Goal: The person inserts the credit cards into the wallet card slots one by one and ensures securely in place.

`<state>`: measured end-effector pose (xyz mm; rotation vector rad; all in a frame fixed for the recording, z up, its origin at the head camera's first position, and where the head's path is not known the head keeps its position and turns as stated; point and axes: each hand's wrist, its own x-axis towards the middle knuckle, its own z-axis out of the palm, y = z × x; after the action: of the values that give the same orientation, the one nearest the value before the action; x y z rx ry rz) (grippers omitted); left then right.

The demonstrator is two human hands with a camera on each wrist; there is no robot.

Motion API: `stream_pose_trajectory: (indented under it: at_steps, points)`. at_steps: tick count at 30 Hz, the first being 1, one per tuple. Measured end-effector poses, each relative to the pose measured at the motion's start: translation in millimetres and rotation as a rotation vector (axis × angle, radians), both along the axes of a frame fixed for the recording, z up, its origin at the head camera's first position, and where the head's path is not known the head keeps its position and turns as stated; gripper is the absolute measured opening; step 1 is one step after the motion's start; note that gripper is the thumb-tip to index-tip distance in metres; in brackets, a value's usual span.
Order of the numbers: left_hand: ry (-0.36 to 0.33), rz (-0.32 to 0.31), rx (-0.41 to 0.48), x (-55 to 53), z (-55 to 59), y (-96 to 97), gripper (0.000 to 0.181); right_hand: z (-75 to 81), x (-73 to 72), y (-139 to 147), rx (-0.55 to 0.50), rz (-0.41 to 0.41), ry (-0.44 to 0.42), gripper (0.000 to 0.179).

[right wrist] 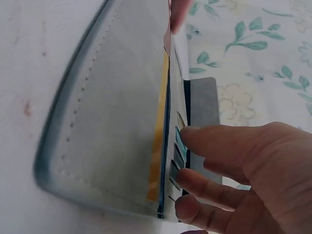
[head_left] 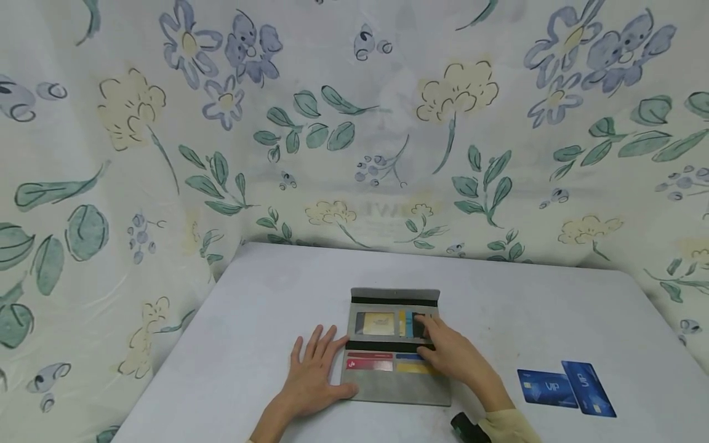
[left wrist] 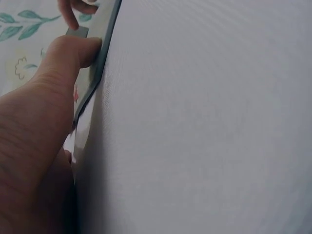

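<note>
A grey long wallet [head_left: 401,392] lies unfolded on the table, its flap at the far end. Cards show in its slots: a red and white card [head_left: 369,364], a yellow card [head_left: 414,367] and a cream card [head_left: 378,323] behind a window. My left hand [head_left: 316,375] rests with spread fingers at the wallet's left side, thumb on its near left edge. With its fingertips, my right hand [head_left: 456,351] touches the upper right window, where a dark card partly shows. The right wrist view has the fingers [right wrist: 214,139] against the wallet's inner face, pinching nothing visible.
Two blue VIP cards [head_left: 548,389] lie overlapping on the white table [head_left: 266,295], right of the wallet. A dark green object [head_left: 469,427], partly cut off by the frame, sits by the right sleeve [head_left: 506,426]. Floral cloth [head_left: 388,135] hangs behind the table.
</note>
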<state>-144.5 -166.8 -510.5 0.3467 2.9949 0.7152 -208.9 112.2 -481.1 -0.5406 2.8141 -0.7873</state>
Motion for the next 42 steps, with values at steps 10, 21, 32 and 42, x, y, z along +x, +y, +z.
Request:
stream_pose_trajectory:
  at_steps: [10, 21, 32, 42]
  points:
    - [-0.023, 0.009, -0.009, 1.8, -0.6, -3.3, 0.090, -2.0, 6.4, 11.6, 0.000, -0.043, -0.015, 0.059]
    - [-0.020, 0.013, -0.014, 3.6, -1.6, -7.6, 0.089, -7.0, 11.6, 33.2, 0.026, -0.082, -0.021, 0.057]
    - [-0.002, 0.007, -0.001, 3.1, -3.5, -6.9, 0.089, -7.1, 20.4, 63.3, 0.182, -0.095, 0.033, 0.052]
    - [0.001, -0.002, -0.030, 2.0, -2.0, -4.2, 0.089, -7.1, 32.6, 111.8, 0.235, -0.111, 0.024, 0.061]
